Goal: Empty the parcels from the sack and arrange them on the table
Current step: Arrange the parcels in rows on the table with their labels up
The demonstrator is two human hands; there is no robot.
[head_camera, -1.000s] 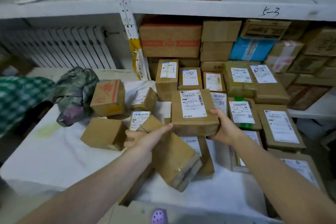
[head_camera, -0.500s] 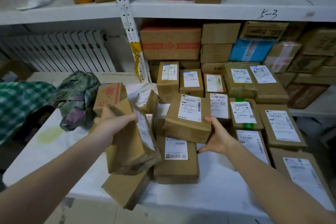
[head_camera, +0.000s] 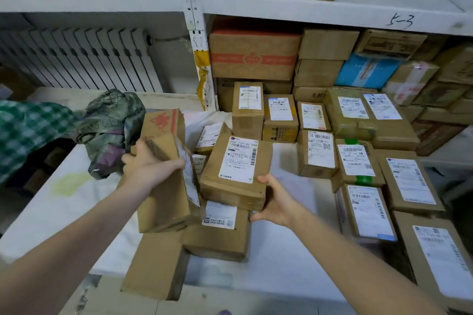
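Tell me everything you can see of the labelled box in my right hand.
This flat brown cardboard parcel carries a white barcoded shipping label on top. It is tilted, its near corner gripped by the right hand, above a second labelled cardboard box, close beside the taller brown parcel that the left hand grips.

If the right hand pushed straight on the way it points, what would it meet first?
The right hand grips the white-labelled brown cardboard parcel; beyond, probably the tall brown carton held by the left hand. Depth unclear.
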